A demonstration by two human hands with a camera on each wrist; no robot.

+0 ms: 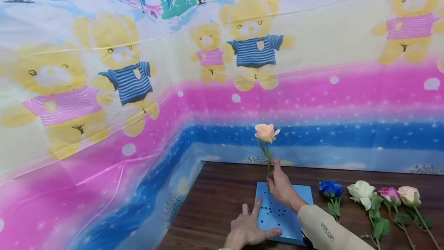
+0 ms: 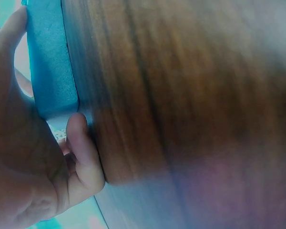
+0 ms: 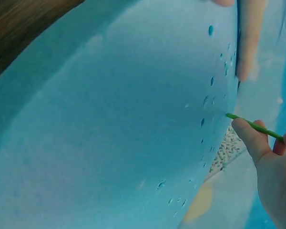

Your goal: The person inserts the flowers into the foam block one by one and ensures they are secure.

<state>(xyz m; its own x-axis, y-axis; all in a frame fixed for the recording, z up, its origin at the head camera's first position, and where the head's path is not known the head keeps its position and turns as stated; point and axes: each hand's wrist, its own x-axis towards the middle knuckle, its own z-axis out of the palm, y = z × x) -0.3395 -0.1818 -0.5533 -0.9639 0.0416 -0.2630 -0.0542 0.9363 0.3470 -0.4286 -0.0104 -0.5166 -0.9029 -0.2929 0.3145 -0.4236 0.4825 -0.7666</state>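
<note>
An upright peach rose (image 1: 265,132) is pinched by its green stem in my right hand (image 1: 282,189), over the far part of a blue foam block (image 1: 289,230). In the right wrist view the stem's lower end (image 3: 238,118) comes right at the block's surface, among several small holes. My left hand (image 1: 245,228) lies at the block's near left corner, fingers spread along the left side and thumb reaching over the top. The left wrist view shows the block's side (image 2: 52,62) beside the palm.
To the right of the block, on the dark wooden table (image 1: 215,194), lie a blue rose (image 1: 330,188), a white rose (image 1: 361,190), a pink rose (image 1: 389,194) and another peach rose (image 1: 409,195). A cloth printed with bears (image 1: 256,55) hangs behind the table and to its left.
</note>
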